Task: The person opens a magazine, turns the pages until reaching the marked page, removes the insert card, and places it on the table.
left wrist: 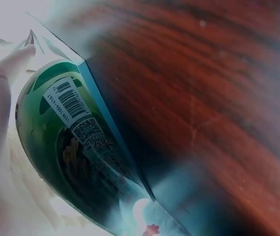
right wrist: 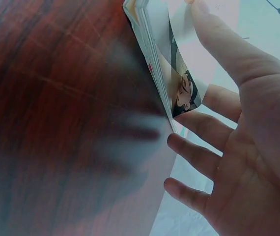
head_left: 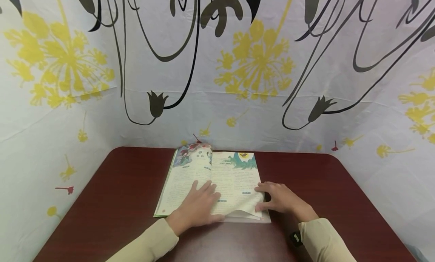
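Note:
An open magazine (head_left: pixel 185 179) lies on the dark red table, with printed text and coloured pictures on both pages. My left hand (head_left: pixel 198 203) rests across its lower middle, fingers spread and the thumb near the bottom edge. At the right edge, my right hand (head_left: pixel 280 198) holds the right-hand page (head_left: pixel 238 179) between thumb and fingers, and the page's lower part bows up off the sheets below. The right wrist view shows a drawn face (right wrist: pixel 185 93) on the lifted corner. In the left wrist view, a green cover (left wrist: pixel 42 118) carries a barcode label (left wrist: pixel 69 101).
The wooden tabletop (head_left: pixel 112 194) extends on both sides of the magazine. Behind it and at both sides hangs a pale cloth (head_left: pixel 204 73) printed with yellow and dark flowers. A dark band (head_left: pixel 296 238) is at the right wrist.

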Action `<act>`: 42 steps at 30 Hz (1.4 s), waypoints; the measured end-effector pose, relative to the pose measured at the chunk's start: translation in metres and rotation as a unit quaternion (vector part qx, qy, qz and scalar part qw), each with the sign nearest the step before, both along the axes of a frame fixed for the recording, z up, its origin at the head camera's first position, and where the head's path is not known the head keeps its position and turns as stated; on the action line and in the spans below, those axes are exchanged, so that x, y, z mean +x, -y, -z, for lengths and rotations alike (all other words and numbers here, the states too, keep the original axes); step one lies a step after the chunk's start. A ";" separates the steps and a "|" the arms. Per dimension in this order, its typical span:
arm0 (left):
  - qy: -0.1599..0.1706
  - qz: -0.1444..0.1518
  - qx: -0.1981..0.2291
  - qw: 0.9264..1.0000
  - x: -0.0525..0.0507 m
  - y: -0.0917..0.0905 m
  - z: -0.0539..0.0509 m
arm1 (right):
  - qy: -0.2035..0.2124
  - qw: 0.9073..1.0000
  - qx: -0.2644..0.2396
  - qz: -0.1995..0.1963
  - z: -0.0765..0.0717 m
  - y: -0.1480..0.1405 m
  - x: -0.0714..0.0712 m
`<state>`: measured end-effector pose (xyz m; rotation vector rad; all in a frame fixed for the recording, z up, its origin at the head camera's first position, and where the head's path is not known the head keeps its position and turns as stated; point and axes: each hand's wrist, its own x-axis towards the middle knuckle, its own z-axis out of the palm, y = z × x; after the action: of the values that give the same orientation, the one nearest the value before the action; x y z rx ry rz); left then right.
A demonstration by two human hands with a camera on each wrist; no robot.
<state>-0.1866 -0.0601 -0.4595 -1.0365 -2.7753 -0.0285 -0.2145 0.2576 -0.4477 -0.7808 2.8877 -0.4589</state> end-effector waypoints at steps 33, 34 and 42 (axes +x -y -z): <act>-0.107 0.032 0.086 0.990 -0.003 0.006 -0.006 | 0.002 0.995 -0.014 0.095 -0.007 -0.011 0.008; -0.106 0.033 0.087 0.990 -0.004 0.006 -0.006 | -0.001 0.996 -0.005 0.085 -0.005 -0.011 0.008; -0.123 0.060 0.055 0.989 -0.004 0.009 -0.006 | 0.015 0.999 0.022 0.032 0.001 -0.003 0.008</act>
<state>-0.1911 -0.0687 -0.4533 -1.0962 -2.4599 -0.0626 -0.2070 0.2604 -0.4484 -0.6709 2.8924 -0.4071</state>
